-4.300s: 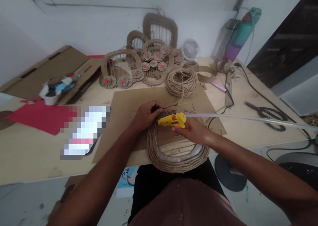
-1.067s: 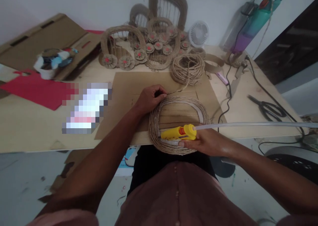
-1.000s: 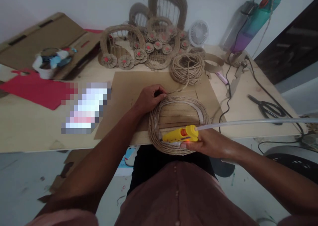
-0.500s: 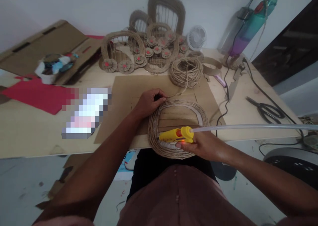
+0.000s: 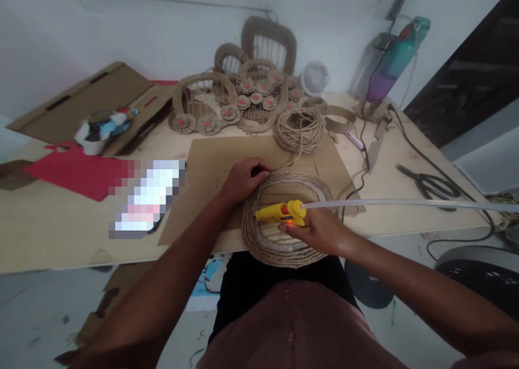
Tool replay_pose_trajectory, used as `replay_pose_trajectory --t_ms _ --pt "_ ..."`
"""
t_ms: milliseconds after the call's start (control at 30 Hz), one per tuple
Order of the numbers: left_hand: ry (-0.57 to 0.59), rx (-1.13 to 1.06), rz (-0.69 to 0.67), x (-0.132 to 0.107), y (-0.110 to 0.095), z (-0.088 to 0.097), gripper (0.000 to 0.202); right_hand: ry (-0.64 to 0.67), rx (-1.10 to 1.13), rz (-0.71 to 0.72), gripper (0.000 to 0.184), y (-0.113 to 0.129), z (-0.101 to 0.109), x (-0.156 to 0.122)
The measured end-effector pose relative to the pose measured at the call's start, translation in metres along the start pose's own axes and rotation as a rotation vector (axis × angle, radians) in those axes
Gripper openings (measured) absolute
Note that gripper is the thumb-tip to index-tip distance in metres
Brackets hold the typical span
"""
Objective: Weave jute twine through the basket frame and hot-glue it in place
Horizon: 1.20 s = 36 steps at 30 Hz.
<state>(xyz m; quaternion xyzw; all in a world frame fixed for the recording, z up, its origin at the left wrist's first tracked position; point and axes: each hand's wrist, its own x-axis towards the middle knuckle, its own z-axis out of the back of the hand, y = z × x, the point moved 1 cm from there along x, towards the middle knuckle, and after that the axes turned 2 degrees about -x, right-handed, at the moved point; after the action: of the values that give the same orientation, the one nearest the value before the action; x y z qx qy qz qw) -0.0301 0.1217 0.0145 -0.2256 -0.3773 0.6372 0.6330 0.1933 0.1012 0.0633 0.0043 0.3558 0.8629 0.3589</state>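
My right hand (image 5: 320, 229) is wrapped around a yellow glue gun (image 5: 279, 212) with a lit orange light and a long clear glue stick trailing right. Its nozzle points left at the inner edge of an oval frame (image 5: 287, 258) wound with rows of twine. The frame lies partly over the table's front edge, its middle showing cardboard. At the frame's upper left, my left hand (image 5: 247, 177) pinches the twine (image 5: 286, 165) between thumb and fingers. That strand runs back to a ball of twine (image 5: 300, 131) on the cardboard sheet (image 5: 203, 196).
Twine baskets with paper flowers (image 5: 255, 98) stand along the wall beside a small white fan (image 5: 315, 78). Scissors (image 5: 432, 182) and black cables lie at right. A pixelated bright object (image 5: 148, 198), red sheet (image 5: 85, 169) and filled white cup (image 5: 97, 135) are at left.
The glue gun's nozzle has shifted slightly up and left along the frame's inner edge. My left hand keeps its pinch on the twine. The camera view has tilted up.
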Motion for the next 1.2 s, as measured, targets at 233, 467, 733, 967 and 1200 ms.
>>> replay_pose_trajectory --t_ms 233,467,733,967,1200 --pt "-0.006 -0.011 -0.005 0.000 0.002 0.000 0.023 -0.033 -0.024 -0.020 0.033 0.000 -0.001 0.007" --pt "0.001 -0.030 0.011 -0.001 0.003 -0.001 0.024 -0.094 -0.111 -0.125 0.032 -0.001 0.000 0.016" --pt "0.007 -0.017 0.014 -0.002 0.002 0.001 0.024 -0.158 -0.120 -0.083 0.034 0.000 0.007 0.020" --pt "-0.003 -0.007 0.008 -0.002 0.000 0.001 0.024 -0.149 -0.212 -0.102 0.035 0.000 0.011 0.027" --pt "0.010 0.004 0.016 -0.002 -0.001 0.002 0.026 -0.199 -0.207 -0.089 0.042 -0.006 0.013 0.031"
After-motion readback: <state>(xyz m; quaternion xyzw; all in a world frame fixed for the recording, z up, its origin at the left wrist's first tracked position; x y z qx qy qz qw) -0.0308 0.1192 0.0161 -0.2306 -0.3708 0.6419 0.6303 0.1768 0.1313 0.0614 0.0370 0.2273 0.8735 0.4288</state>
